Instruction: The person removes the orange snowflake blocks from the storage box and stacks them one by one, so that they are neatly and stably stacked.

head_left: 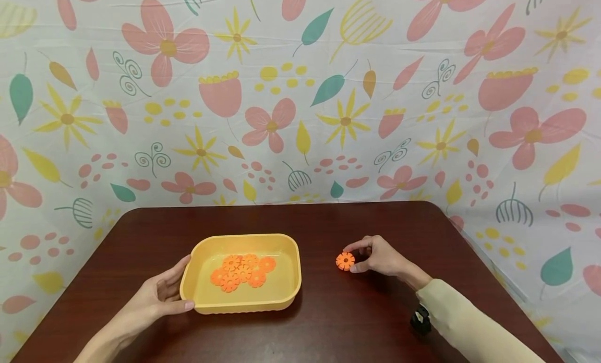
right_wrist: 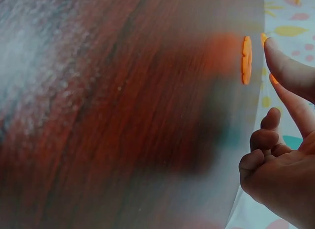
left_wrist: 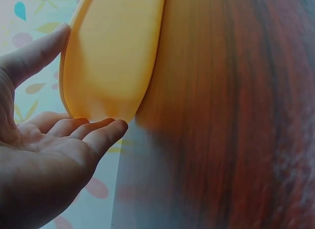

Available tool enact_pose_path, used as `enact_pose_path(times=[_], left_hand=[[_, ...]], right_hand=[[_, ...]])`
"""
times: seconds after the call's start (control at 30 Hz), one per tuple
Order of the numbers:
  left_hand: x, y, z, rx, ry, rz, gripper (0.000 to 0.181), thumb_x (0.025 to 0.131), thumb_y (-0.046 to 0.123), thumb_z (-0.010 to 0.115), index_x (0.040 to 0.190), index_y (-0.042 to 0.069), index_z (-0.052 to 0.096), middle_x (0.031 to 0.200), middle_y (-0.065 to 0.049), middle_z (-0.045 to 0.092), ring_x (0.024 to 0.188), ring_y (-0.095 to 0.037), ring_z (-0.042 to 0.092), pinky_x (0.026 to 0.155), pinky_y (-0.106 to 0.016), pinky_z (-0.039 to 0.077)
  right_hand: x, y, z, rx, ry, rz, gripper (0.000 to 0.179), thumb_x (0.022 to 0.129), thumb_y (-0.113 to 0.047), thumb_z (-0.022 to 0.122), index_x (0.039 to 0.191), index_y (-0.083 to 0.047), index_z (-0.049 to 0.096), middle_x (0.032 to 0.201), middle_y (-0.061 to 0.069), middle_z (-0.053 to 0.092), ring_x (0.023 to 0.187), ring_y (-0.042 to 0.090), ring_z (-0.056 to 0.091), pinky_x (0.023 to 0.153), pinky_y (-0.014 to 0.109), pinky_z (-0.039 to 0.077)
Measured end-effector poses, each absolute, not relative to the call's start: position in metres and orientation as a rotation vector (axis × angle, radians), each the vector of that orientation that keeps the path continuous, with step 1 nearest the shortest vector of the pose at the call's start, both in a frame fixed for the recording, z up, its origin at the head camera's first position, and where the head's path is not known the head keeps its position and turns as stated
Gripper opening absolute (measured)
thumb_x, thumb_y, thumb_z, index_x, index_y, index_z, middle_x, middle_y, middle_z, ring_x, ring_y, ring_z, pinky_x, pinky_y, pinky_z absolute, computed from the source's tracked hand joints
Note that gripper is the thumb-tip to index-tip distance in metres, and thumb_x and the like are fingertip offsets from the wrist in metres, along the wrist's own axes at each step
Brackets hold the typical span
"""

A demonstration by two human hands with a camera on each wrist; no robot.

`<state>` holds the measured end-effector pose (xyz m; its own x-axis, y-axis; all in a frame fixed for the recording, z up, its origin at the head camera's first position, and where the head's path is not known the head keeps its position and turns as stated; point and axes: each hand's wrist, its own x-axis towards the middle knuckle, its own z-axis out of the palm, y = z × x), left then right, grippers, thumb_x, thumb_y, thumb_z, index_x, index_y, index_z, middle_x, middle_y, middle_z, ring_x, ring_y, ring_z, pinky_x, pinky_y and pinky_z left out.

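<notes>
A yellow plastic tray (head_left: pixel 240 306) stands left of centre on the dark wood table, several orange flower-shaped discs (head_left: pixel 242 273) heaped on its floor. My left hand (head_left: pixel 152 300) grips its left end, thumb at the near corner and fingers along the end wall. In the left wrist view the fingertips (left_wrist: pixel 118 128) press against the tray (left_wrist: pixel 113 47). Right of the tray lies a single orange flower disc (head_left: pixel 345 261). My right hand (head_left: pixel 382 257) spreads thumb and forefinger over its right edge. The right wrist view shows a small gap between these fingertips (right_wrist: pixel 270 47) and the disc (right_wrist: pixel 247 60).
The dark brown table (head_left: pixel 319 331) has a glossy, reflecting top. A white cloth with printed flowers (head_left: pixel 272 123) hangs behind its far edge and along both sides. A black watch (head_left: pixel 421 319) is on the right wrist, below a pale sleeve (head_left: pixel 465 316).
</notes>
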<state>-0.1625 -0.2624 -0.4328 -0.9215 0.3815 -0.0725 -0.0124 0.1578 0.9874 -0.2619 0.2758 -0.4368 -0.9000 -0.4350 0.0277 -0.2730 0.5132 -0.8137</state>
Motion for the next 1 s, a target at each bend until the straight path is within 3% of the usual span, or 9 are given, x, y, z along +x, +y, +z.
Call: enact_pose_path(times=[1.0], left_hand=[[-0.162,-0.2626,-0.4328,0.358,2.126,1.83,0.098,0.096,0.003,0.075,0.17,0.005,0.011,0.172,-0.019,0.015,0.136,-0.012,0.054,0.099,-0.029,0.052]], right_hand=[[-0.268,0.2736,-0.445,-0.676,2.668,-1.193,0.039,0.078,-0.006,0.093,0.115,-0.003,0.081,0.095,0.009,0.063,0.084,0.028,0.045,0.068,0.03,0.038]])
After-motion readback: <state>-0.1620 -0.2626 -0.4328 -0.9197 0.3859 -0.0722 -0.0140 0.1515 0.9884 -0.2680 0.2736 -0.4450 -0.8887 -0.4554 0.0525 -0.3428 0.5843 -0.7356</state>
